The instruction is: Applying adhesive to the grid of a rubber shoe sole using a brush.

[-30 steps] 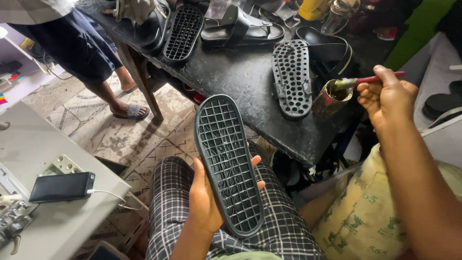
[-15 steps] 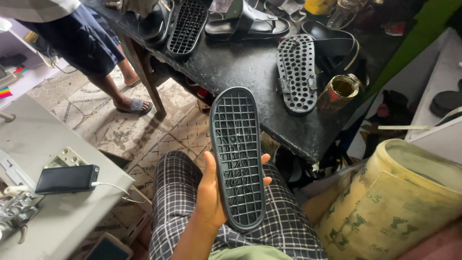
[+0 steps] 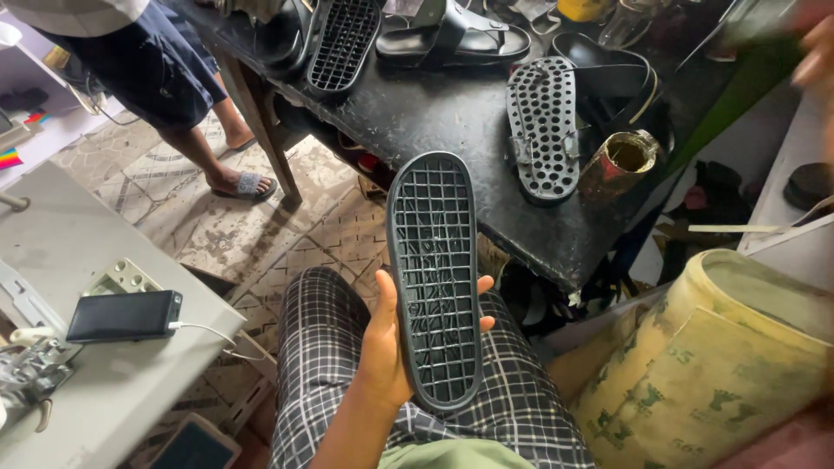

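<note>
My left hand (image 3: 387, 347) grips a black rubber shoe sole (image 3: 434, 278) from behind, over my checked-trouser lap. The sole stands lengthwise with its grid-patterned underside facing me. My right hand (image 3: 817, 56) shows only as a blur at the upper right edge, far from the sole, and whether it holds anything is unclear. A rusty open tin can (image 3: 621, 161) stands on the black worktable (image 3: 434, 113), beside a perforated grey sole (image 3: 543, 126).
Another grid sole (image 3: 343, 43) and a black sandal (image 3: 452, 39) lie further back on the table. A person (image 3: 148, 61) in dark shorts stands at upper left. A phone (image 3: 122, 314) charges on the grey table. A yellowish roll (image 3: 721, 365) sits at right.
My right hand left the tin can, went out of view, and now shows blurred at the top right edge. My left hand has kept the sole nearly still.
</note>
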